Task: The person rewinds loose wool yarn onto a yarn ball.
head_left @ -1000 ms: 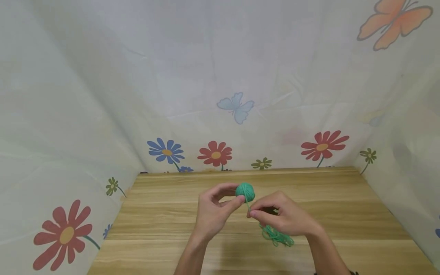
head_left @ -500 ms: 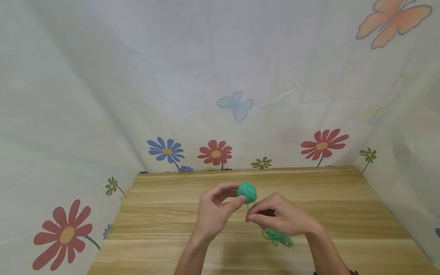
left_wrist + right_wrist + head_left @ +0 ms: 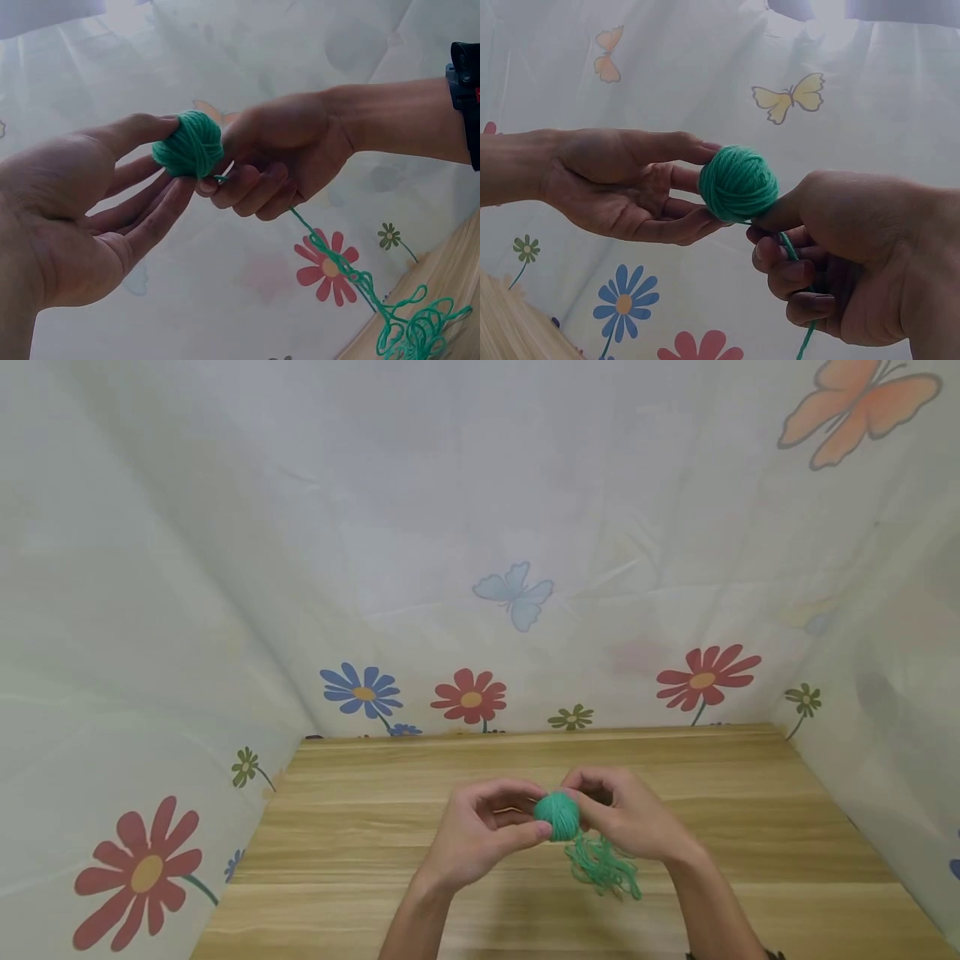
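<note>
A small ball of green yarn (image 3: 557,816) is held above the table between the thumb and fingertips of my left hand (image 3: 480,835). Right beside the ball, my right hand (image 3: 630,814) pinches the yarn strand (image 3: 788,246) that runs off it. In the right wrist view this strand passes through the curled fingers and hangs below them. A loose tangle of green yarn (image 3: 602,866) lies under the right hand, and in the left wrist view the strand rises from that tangle (image 3: 420,326) to the hand.
The wooden table (image 3: 360,843) stretches out under both hands. White curtains (image 3: 390,527) printed with flowers and butterflies hang behind it and at both sides. A dark band (image 3: 466,97) circles the right wrist.
The yarn ball and my left hand have shifted slightly right and nearer to me. My right hand has moved from below the ball up to its right side, uncovering more of the tangle.
</note>
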### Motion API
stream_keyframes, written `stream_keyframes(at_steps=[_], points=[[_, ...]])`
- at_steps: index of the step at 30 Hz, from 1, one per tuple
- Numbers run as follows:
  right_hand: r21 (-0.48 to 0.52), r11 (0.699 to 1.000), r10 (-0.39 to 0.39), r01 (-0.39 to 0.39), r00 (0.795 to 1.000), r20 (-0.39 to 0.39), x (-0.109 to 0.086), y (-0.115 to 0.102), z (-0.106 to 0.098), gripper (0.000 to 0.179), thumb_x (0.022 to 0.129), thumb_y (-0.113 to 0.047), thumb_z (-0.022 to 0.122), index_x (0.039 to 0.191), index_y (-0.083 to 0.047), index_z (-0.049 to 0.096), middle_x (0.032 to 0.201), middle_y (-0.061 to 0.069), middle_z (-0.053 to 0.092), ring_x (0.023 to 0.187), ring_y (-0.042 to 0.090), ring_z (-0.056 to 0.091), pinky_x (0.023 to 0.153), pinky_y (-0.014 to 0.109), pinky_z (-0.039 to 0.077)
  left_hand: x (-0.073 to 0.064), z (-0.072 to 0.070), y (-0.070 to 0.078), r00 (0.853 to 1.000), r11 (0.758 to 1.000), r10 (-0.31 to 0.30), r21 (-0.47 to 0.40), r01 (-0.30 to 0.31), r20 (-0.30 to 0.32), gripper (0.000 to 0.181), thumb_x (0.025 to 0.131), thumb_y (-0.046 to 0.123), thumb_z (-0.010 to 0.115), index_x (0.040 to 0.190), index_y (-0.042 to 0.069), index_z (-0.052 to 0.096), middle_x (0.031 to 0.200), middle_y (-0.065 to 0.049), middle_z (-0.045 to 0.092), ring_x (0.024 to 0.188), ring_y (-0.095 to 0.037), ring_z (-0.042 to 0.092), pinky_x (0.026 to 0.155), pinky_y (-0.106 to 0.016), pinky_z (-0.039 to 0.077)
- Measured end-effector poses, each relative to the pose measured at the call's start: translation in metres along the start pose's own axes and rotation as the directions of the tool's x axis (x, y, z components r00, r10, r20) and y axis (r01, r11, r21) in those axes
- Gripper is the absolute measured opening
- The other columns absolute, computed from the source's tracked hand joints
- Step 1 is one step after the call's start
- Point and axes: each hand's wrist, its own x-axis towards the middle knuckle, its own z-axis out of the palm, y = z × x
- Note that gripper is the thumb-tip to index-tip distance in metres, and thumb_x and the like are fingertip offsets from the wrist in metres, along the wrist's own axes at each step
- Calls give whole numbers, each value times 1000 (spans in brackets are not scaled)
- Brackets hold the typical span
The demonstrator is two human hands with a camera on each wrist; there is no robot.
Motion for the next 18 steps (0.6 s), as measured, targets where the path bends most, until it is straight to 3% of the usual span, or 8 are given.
stream_keyframes(at_steps=[6, 12, 15, 18], points=[[50, 999, 19, -16, 999, -51, 1, -2, -1, 17, 107, -14, 58, 95, -10, 70, 72, 0, 58, 59, 20, 53, 53, 26, 54, 1, -1, -1, 1000, 999, 22, 36, -22, 21, 31, 86, -7, 77, 116, -11, 70, 109, -29, 71, 95, -25, 70, 82, -52, 62], [75, 997, 11, -7, 999, -53, 2, -3, 0, 17, 106, -12, 58, 94, -8, 68, 70, 0, 53, 58, 16, 49, 50, 27, 49, 2, 1, 1, 998, 992, 31, 120, -38, 62, 29, 85, -3, 80, 112, -8, 72, 104, -26, 73, 90, -23, 72, 81, -46, 64], [81, 995, -50, 56, 996, -80, 2, -2, 0, 17, 106, -6, 56, 93, -8, 66, 67, 3, 48, 55, 12, 44, 45, 30, 43, 3, 5, 9, 998, 982, 15, 188, -26, 58, 27, 83, -6, 80, 110, -8, 73, 101, -24, 74, 87, -22, 73, 80, -44, 65], [92, 983, -150, 160, 982, -114, 2, -2, 0, 19, 104, 2, 55, 92, -7, 66, 65, 4, 45, 52, 13, 40, 40, 34, 37, 4, 8, 12, 1000, 969, -7, 247, 3, 15, 27, 82, -8, 80, 108, -8, 74, 100, -21, 76, 85, -22, 73, 79, -42, 65]])
